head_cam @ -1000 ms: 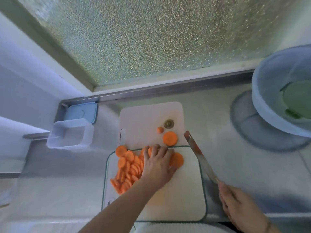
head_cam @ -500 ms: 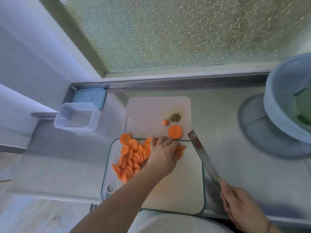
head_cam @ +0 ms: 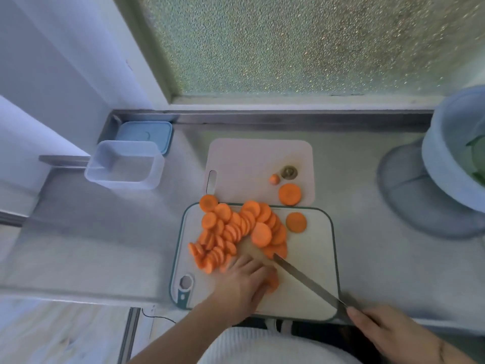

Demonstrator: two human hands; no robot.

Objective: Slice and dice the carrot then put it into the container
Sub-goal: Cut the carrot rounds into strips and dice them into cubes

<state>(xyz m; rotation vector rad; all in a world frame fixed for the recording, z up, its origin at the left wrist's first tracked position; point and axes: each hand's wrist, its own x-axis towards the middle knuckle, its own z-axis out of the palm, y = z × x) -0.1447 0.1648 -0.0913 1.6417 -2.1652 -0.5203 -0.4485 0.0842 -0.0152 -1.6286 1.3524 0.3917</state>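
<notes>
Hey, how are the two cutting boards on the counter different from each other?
The near cutting board has a dark green rim; the far cutting board is plain pale pink with no rim. The near one carries the heap of carrot slices; the far one holds only one slice and two small end pieces. The near board's edge overlaps the far board. Both are rounded rectangles with a handle hole on the left side.

My left hand (head_cam: 242, 281) hides a few carrot slices (head_cam: 271, 282); the bowl (head_cam: 446, 153) runs off the right edge, blurred.
</notes>
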